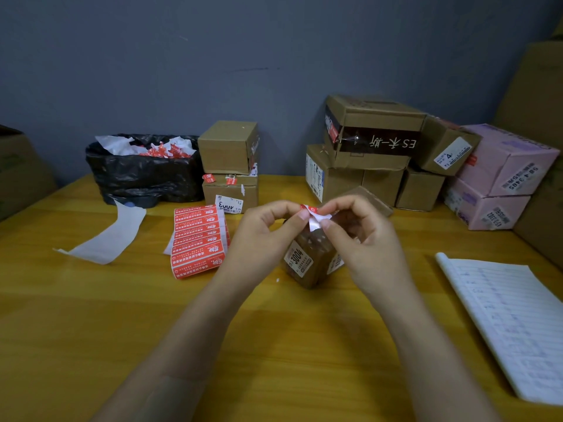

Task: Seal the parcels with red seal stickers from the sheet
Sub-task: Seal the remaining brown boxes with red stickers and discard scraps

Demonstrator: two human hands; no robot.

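Head view: both hands are working together over the small brown cardboard parcel with a white printed label point(307, 263), which is standing on the yellow wooden table point(274, 345) right below them. Left hand point(268, 229) is pinching the red end of 1 small red seal sticker with white backing point(311, 216); right hand point(359, 236) is pinching the white backing corner, fingers narrow and curled. Sticker is hanging between the 2 thumbs, just above the parcel, not touching it as far as I can tell.

Step in hand, judging: peeling the sticker off its backing, not yet applying it.

Stack of red seal sticker sheets with white print point(199, 240) is lying on the table just left of the left hand. Loose white backing strip point(106, 236) is lying further left. Black plastic rubbish bag full of white and red paper scraps point(143, 169) is sitting at the back left, beside 2 stacked brown cartons point(230, 166). More brown and pink cartons point(426, 159) are piled at the back right. White lined notebook point(511, 321) is lying at the right edge.

Next move probably calls for separating the backing fully, keeping the adhesive from folding on itself, then pressing the sticker across the parcel's flap seam. Seam itself is hidden by the hands.
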